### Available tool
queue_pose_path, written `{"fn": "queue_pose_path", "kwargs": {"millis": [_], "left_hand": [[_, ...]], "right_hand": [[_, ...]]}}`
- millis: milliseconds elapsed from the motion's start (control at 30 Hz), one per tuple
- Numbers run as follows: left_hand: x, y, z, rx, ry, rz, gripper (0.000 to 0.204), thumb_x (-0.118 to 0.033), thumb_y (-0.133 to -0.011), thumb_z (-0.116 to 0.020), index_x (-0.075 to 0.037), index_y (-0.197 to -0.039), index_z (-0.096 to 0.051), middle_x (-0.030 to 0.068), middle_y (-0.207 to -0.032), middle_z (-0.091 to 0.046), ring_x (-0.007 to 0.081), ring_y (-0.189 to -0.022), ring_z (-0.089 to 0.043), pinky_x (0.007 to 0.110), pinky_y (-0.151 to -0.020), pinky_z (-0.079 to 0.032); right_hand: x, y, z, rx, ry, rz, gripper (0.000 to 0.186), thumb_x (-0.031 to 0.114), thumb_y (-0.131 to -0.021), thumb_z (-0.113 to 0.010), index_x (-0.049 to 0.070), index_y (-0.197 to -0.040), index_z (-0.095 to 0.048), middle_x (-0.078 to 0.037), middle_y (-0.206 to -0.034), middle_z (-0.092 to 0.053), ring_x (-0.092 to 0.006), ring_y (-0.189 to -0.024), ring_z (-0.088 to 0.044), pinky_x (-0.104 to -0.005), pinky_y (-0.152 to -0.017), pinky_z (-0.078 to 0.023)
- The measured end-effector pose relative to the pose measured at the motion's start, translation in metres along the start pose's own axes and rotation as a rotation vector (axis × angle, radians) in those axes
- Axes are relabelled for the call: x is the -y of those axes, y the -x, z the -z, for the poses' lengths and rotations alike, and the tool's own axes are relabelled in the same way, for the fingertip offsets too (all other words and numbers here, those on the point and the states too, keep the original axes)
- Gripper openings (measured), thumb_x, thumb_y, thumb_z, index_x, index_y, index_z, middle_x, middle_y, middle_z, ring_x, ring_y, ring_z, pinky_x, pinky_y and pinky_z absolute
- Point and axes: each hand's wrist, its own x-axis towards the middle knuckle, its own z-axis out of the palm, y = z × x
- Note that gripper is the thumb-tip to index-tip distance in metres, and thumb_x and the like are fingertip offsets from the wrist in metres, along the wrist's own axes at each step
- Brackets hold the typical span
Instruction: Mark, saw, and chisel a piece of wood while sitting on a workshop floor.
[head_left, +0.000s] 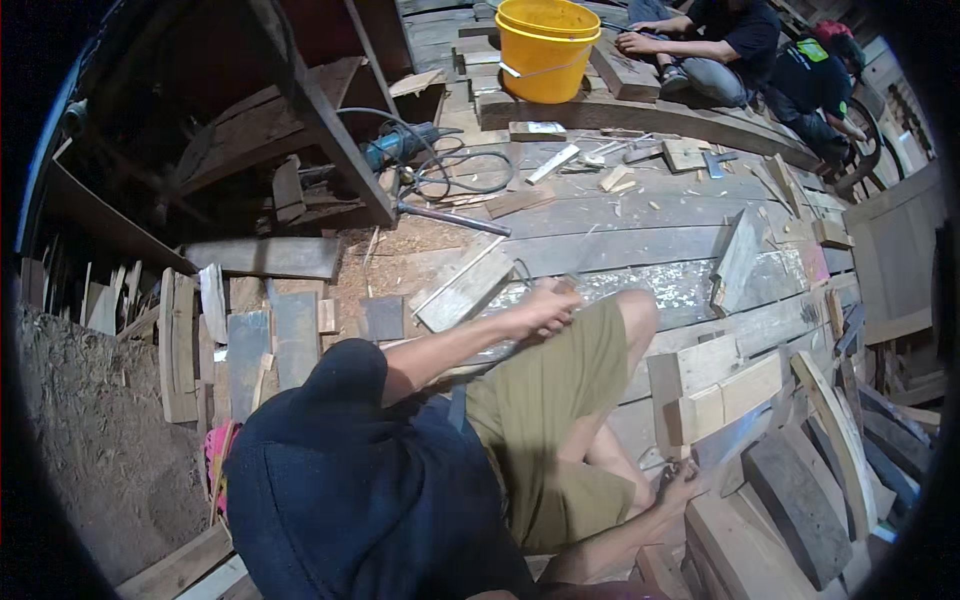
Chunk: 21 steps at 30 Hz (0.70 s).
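Curling the left hand (548,310) around a small brown handle (568,284), with fingers bent nearly closed, just beside the thigh of the khaki shorts (555,375) – too small and blurred to tell what kind of tool. Resting the right hand (680,487) lower down, with fingers partly curled near the end of a pale wooden block (735,392); cannot tell about a firm grip on anything there.

Sitting with bent legs on the plank floor (660,215), among loose timber. Near the right hand, a dark beam (795,500) and more offcuts in a heap. Beyond the left hand, a pale board (465,287) lying at a slant, then sawdust (375,270), a metal pipe (455,220) and a teal power tool (398,145) with a looped black cord (480,188).

Farther off, a yellow bucket (548,68) standing upright near a thick wooden block (625,75) – and, just behind that block, a seated co-worker (735,40) in a dark shirt.
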Motion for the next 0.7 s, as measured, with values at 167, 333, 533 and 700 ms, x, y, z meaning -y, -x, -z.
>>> {"fn": "queue_pose_path", "kwargs": {"millis": [167, 333, 533, 700], "left_hand": [[0.009, 0.025, -0.071, 0.469, -0.047, 0.211, 0.025, -0.025, -0.089, -0.064, -0.007, -0.075, -0.053, -0.0053, -0.054, -0.045, 0.0035, -0.041, -0.039, 0.021, -0.035, -0.028], [0.051, 0.017, -0.073, 0.624, -0.295, -0.067, 0.033, -0.024, -0.091, -0.061, -0.002, -0.068, -0.052, 0.0015, -0.053, -0.05, 0.0074, -0.039, -0.044, 0.024, -0.033, -0.035], [0.068, 0.008, -0.06, 0.616, 0.118, 0.301, 0.034, -0.028, -0.094, -0.059, -0.013, -0.069, -0.042, -0.0084, -0.052, -0.033, 0.0038, -0.038, -0.03, 0.022, -0.032, -0.022], [0.069, 0.003, -0.07, 0.764, 0.022, 0.277, 0.036, -0.034, -0.096, -0.055, -0.015, -0.068, -0.043, -0.009, -0.052, -0.031, 0.0034, -0.04, -0.031, 0.021, -0.033, -0.023]], "right_hand": [[0.004, -0.007, 0.009, 0.011, 0.175, 0.11, 0.021, 0.009, -0.094, -0.057, -0.004, -0.109, -0.052, -0.01, -0.082, -0.064, -0.0191, -0.076, -0.06, -0.0312, -0.068, -0.05], [0.019, -0.01, -0.01, 0.021, 0.238, 0.121, 0.021, 0.009, -0.094, -0.057, -0.004, -0.11, -0.052, -0.01, -0.084, -0.063, -0.02, -0.078, -0.06, -0.0318, -0.072, -0.051], [0.003, -0.011, -0.028, 0.009, 0.321, 0.127, 0.021, 0.009, -0.094, -0.057, -0.003, -0.11, -0.052, -0.01, -0.089, -0.062, -0.0192, -0.08, -0.06, -0.0304, -0.071, -0.05], [0.0, -0.007, -0.02, 0.008, 0.329, 0.125, 0.021, 0.01, -0.094, -0.058, -0.001, -0.11, -0.051, -0.01, -0.092, -0.062, -0.0185, -0.082, -0.06, -0.0292, -0.071, -0.05]]}}
